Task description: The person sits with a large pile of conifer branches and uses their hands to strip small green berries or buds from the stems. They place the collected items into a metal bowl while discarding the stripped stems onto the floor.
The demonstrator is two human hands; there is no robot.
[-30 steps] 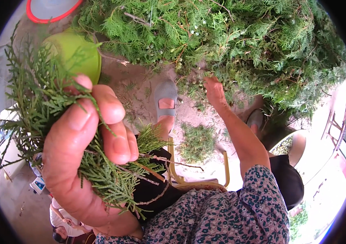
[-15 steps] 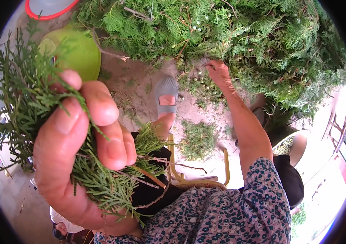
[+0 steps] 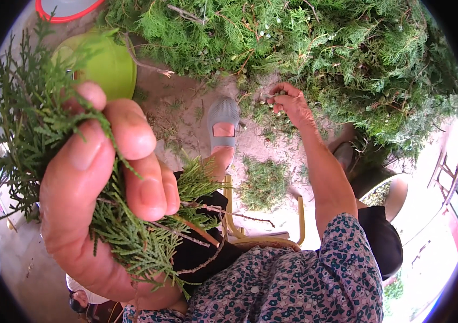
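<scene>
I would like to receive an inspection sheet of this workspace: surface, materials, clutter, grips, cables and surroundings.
Surface: pale ground, partly littered.
Job's things: bundle of cypress-like sprigs; large heap of cypress-like branches.
Clutter: green scraps strewn about; bare twig near the lime-green container.
Grips: left grip closed around the bundle; right grip by the heap's near edge, contents unclear.
Cables: nothing clearly seen.
Surroundings: red-rimmed basin, upper left; another person, lower left.

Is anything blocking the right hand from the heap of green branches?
Nothing visible stands between the right hand and the heap of green branches; the hand is at the heap's near edge. Whether they actually touch, I cannot tell from this view.
</scene>
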